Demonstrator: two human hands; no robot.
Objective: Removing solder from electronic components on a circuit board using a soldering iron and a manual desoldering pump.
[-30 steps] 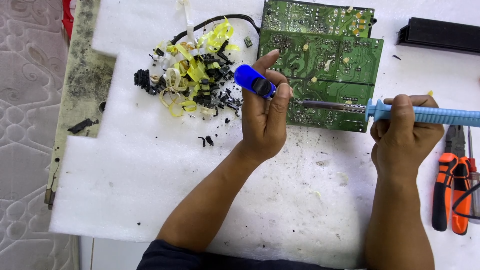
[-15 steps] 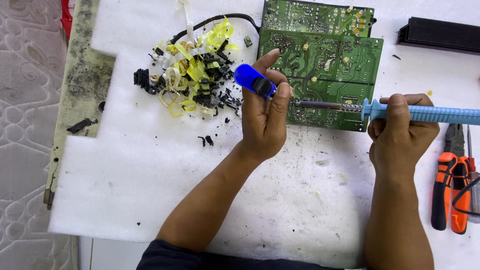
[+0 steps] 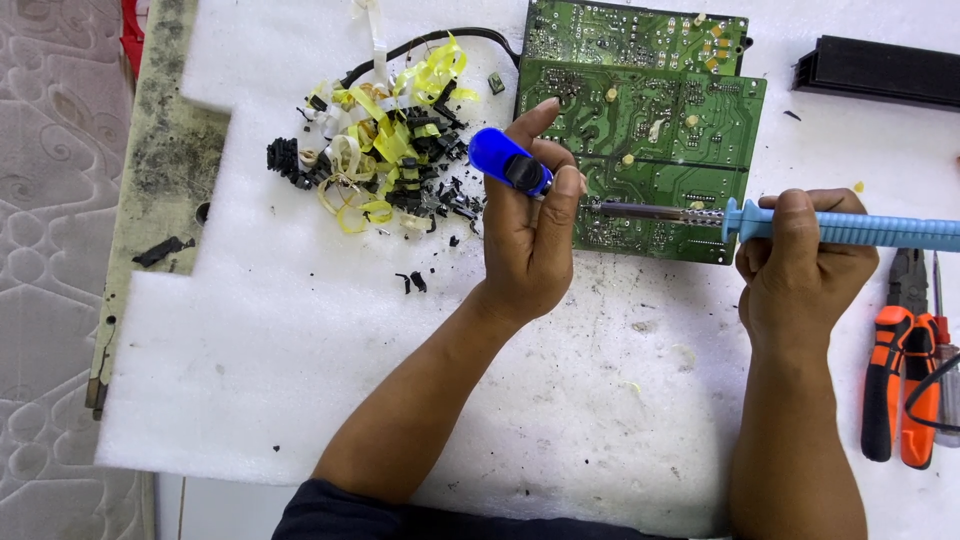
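- A quilted cloth (image 3: 50, 250) covers the far left; a grimy board edge (image 3: 165, 170) runs beside the white foam sheet (image 3: 280, 380), whose lower left part lies open.
- A heap of yellow tape and black scraps (image 3: 385, 170) sits on the foam's upper left, just beside the left hand.
- The left hand (image 3: 530, 250) is curled around a blue pump tool (image 3: 508, 165), its tip end hidden by the fingers at the circuit board's left edge.
- Two green circuit boards (image 3: 650, 130) lie overlapped, top centre.
- The right hand (image 3: 800, 270) grips a blue-handled soldering iron (image 3: 760, 222), its metal tip on the nearer board.
- Orange-handled pliers (image 3: 900, 380) lie at the right edge, a black ribbed block (image 3: 880, 72) above.
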